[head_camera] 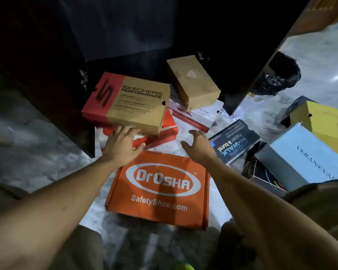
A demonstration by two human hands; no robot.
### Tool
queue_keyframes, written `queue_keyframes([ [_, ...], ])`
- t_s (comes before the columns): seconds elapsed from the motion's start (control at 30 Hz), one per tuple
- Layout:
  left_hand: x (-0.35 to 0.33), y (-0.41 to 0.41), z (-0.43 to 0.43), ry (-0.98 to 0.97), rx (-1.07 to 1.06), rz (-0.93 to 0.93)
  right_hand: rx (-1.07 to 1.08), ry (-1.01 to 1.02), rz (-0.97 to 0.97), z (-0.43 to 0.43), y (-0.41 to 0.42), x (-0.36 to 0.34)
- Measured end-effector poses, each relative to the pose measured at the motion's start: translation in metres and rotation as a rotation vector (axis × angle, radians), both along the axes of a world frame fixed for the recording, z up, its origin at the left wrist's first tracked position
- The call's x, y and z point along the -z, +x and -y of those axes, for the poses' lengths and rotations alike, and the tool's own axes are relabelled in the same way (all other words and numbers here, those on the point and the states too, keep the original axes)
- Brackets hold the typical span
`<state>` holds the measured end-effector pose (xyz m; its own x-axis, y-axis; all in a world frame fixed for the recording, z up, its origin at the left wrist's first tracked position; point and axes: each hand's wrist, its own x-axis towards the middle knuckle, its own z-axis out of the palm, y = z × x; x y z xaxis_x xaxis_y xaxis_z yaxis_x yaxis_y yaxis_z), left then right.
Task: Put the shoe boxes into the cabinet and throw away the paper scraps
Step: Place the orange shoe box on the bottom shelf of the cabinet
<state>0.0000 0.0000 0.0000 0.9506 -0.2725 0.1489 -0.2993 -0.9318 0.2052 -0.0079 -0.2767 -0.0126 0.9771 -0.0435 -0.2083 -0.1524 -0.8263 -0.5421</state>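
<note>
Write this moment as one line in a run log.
left hand: open, on red box under Skechers box | right hand: open, empty | Dr.Osha box: on floor

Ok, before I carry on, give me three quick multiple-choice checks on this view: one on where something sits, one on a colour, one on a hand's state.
1. Where does the red-and-tan Skechers Performance cardboard box sit?
A. On top of a red box
B. Inside the bin
C. On the pale blue box

2. What colour is the flat Dr.Osha cardboard box?
A. Yellow
B. Orange
C. Black

3. What is the right hand doing?
A. Gripping a box
B. Holding paper scraps
C. Open, holding nothing

Answers:
1. A: the red box's edge shows under its near side.
2. B: orange with white lettering.
3. C: its fingers are spread above the floor, while the left hand rests against the Skechers box's near edge.
</note>
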Motion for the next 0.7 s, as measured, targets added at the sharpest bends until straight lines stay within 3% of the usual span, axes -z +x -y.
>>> queue_keyframes([
  [0.3,0.035,-0.084,-0.022,-0.021,-0.134,-0.582,0.174,0.079,0.0,0.012,-0.131,0.045],
  [0.53,0.069,-0.12,-0.052,-0.349,-0.107,-0.753,0.156,0.304,-0.115,0.019,-0.181,0.075],
  [0.7,0.082,-0.12,-0.054,-0.332,-0.171,-0.741,-0.012,0.538,-0.025,0.022,-0.195,0.074],
])
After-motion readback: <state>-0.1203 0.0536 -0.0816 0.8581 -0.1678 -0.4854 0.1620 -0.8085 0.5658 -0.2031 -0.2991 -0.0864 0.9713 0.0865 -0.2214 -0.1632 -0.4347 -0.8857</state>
